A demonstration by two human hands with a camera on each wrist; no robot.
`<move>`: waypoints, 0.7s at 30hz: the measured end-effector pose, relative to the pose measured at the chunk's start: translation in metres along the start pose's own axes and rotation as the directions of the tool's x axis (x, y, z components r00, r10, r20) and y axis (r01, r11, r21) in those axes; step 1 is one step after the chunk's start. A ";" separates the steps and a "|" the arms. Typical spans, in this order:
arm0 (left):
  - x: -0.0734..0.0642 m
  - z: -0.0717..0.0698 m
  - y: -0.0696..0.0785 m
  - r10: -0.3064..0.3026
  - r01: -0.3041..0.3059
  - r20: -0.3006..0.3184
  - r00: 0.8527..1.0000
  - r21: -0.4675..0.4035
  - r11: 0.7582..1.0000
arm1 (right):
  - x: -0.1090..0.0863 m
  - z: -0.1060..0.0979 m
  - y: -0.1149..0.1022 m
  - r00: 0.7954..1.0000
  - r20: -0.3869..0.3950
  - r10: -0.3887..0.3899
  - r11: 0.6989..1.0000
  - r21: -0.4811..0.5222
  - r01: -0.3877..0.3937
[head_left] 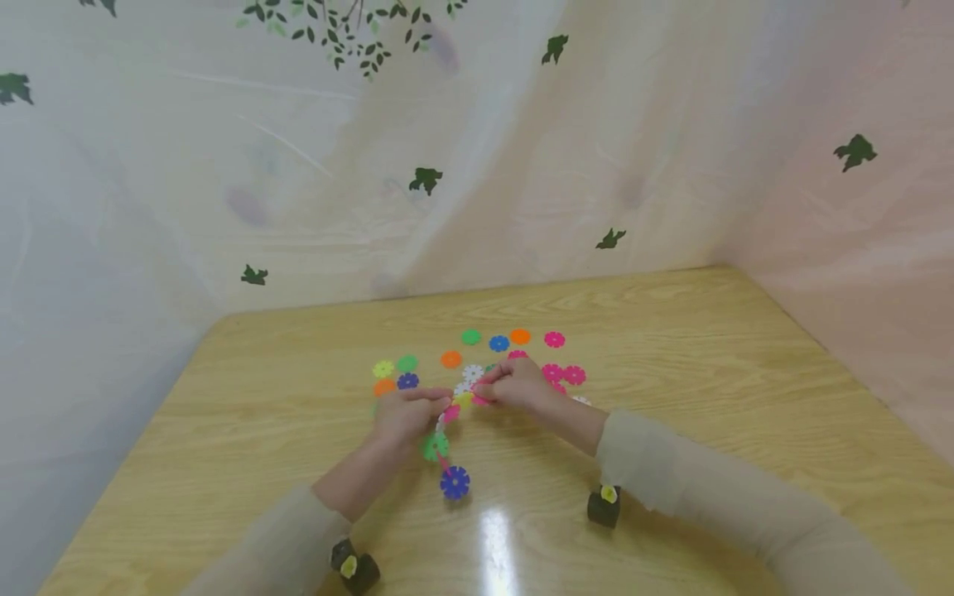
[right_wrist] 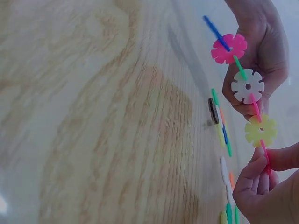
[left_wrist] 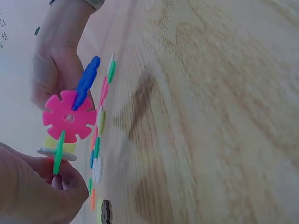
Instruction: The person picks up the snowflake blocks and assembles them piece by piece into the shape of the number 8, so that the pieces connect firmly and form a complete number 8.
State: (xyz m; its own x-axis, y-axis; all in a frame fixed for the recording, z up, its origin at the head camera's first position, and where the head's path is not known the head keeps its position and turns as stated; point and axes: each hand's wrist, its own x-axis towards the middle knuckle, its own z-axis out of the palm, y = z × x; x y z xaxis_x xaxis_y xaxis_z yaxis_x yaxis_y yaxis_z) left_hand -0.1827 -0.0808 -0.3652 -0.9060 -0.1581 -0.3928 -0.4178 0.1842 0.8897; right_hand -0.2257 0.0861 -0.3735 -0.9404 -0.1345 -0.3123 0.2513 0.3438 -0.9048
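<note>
A chain of slotted flower-shaped discs hangs between both hands above the table. From its low end it runs through a blue disc (head_left: 455,483), a pink disc (right_wrist: 229,48), a green disc (head_left: 435,447), a white disc (right_wrist: 248,86), another pink disc (head_left: 451,412) and a yellow disc (right_wrist: 260,130) to a last pink disc (right_wrist: 265,154). My left hand (head_left: 402,418) pinches the chain at the pink disc between white and yellow. Thumb and fingertips of my right hand (head_left: 522,385) pinch the pink end disc, right beside the yellow one.
Loose discs lie flat on the wooden table (head_left: 708,348) beyond the hands, among them an orange disc (head_left: 450,359), a green disc (head_left: 471,337) and several pink ones. A patterned curtain (head_left: 484,165) stands behind the table's far edge.
</note>
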 end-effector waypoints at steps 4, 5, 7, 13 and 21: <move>-0.001 0.002 0.002 0.021 -0.021 -0.028 0.999 0.021 1.000 | 0.002 0.002 0.002 0.996 0.013 0.084 0.990 0.112 -0.085; -0.001 0.002 0.002 0.032 -0.030 -0.034 0.999 0.035 0.999 | 0.003 0.002 0.002 0.995 0.018 0.103 0.984 0.146 -0.105; -0.002 0.003 0.003 0.047 -0.045 -0.043 0.998 0.050 0.998 | 0.004 0.002 0.002 0.992 0.024 0.128 0.970 0.204 -0.130; -0.003 0.005 0.005 0.065 -0.058 -0.093 0.994 0.084 0.995 | 0.004 0.003 0.003 0.987 0.045 0.156 0.952 0.259 -0.162; -0.001 0.007 0.005 0.025 -0.019 -0.120 0.992 0.051 0.999 | 0.005 0.003 0.005 0.982 0.081 0.168 0.932 0.311 -0.185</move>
State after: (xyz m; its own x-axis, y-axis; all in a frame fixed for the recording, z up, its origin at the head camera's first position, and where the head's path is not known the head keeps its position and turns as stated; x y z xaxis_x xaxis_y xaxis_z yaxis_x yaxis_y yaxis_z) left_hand -0.1840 -0.0727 -0.3623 -0.9015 -0.2686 -0.3392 -0.4030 0.2361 0.8842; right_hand -0.2284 0.0844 -0.3806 -0.8631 -0.1500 -0.4822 0.4794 0.0563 -0.8758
